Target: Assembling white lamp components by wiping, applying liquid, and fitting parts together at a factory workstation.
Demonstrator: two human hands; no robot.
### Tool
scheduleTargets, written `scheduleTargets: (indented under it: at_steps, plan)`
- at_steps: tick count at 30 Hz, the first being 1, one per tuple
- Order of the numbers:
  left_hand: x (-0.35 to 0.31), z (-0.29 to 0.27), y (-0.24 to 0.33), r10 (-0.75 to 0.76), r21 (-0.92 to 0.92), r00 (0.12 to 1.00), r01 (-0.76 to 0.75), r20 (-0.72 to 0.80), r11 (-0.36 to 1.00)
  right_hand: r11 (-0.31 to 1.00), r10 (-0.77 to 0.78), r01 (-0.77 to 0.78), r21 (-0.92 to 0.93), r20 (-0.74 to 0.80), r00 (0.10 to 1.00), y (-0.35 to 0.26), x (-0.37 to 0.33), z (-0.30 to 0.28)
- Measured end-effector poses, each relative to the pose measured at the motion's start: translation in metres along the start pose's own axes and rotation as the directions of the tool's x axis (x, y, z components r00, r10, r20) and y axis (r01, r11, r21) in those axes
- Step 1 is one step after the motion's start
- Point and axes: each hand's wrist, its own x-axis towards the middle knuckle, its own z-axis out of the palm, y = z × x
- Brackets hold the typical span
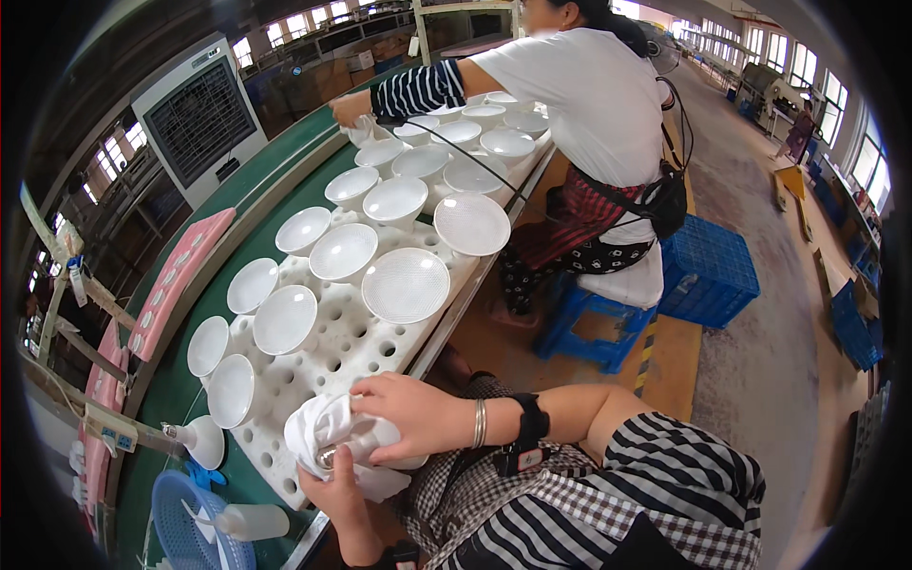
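Note:
In front of me, a white cloth (pixel 318 423) is bunched around a reflector lamp bulb, whose metal screw base (pixel 328 458) shows between my hands. My left hand (pixel 337 494) is closed on the bulb from below, thumb beside the base. From above, my right hand (pixel 408 410) presses the cloth with bent fingers. Most of this bulb is hidden. Just beyond, white reflector bulbs (pixel 407 285) stand face up in rows on a white foam tray (pixel 328 375) full of holes. Another bulb (pixel 202 442) lies on its side left of the tray.
The tray rests on a green conveyor table (pixel 228 237). A blue basket (pixel 180 518), a white squeeze bottle (pixel 252 522) and a blue glove (pixel 202 475) are at the near left. A co-worker (pixel 598 104) on a blue stool (pixel 598 328) reaches across the table's far end. Blue crates (pixel 708 271) stand behind.

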Motion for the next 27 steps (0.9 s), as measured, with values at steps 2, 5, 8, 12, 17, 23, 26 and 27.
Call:
scheduleTargets:
  at_steps: [2, 5, 8, 12, 17, 23, 26, 27]
  plan:
    - [0.002, -0.004, -0.001, 0.041, -0.114, 0.999, -0.044, -0.026, 0.993, 0.956, 0.038, -0.02, 0.293, -0.055, 0.998, 0.011, -0.002, -0.005]
    - [0.005, -0.009, -0.003, 0.091, -0.326, 0.995, -0.102, -0.05, 0.94, 0.772, 0.17, -0.222, 0.596, 0.142, 0.975, 0.025, -0.008, -0.008]
    - [0.006, -0.013, -0.005, 0.084, -0.394, 0.996, -0.091, -0.036, 0.914, 0.47, 0.157, -0.388, 0.793, 0.358, 0.92, 0.034, -0.011, -0.003]
    - [0.006, -0.014, -0.009, 0.07, -0.439, 0.998, -0.066, -0.007, 0.896, 0.295, 0.158, -0.482, 0.825, 0.455, 0.876, 0.04, -0.018, 0.003]
    - [0.006, -0.011, -0.011, 0.081, -0.406, 0.997, -0.065, 0.021, 0.911, 0.216, 0.145, -0.484, 0.848, 0.462, 0.875, 0.042, -0.021, 0.007]
    - [0.009, -0.013, -0.017, 0.137, -0.382, 0.99, -0.114, 0.034, 0.917, 0.148, 0.109, -0.478, 0.866, 0.466, 0.878, 0.042, -0.024, 0.01]
    - [0.012, -0.019, -0.022, 0.082, -0.349, 0.997, -0.08, -0.011, 0.934, 0.182, 0.145, -0.498, 0.848, 0.477, 0.867, 0.047, -0.026, 0.002]
    - [0.013, -0.02, -0.023, 0.07, -0.35, 0.997, -0.07, -0.013, 0.934, 0.202, 0.145, -0.512, 0.835, 0.491, 0.859, 0.048, -0.027, 0.0]
